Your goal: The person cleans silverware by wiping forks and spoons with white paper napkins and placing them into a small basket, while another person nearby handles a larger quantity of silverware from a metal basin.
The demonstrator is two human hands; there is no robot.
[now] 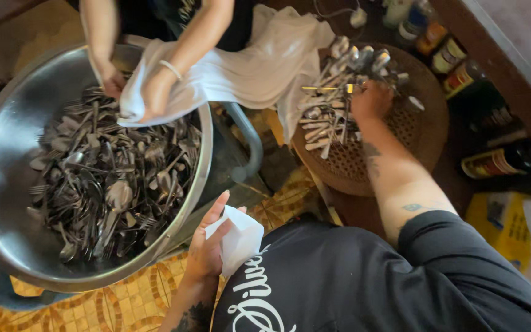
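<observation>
Cutlery pile [333,104] under outstretched right hand [371,99], fingers curled on it; left hand [207,249] fingers pinch white cloth [239,240].

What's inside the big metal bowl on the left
The metal bowl holds a heap of forks and spoons. Another person's hands with a white cloth cover the upper part, hiding what lies beneath. The bowl's bottom is buried under cutlery.
</observation>
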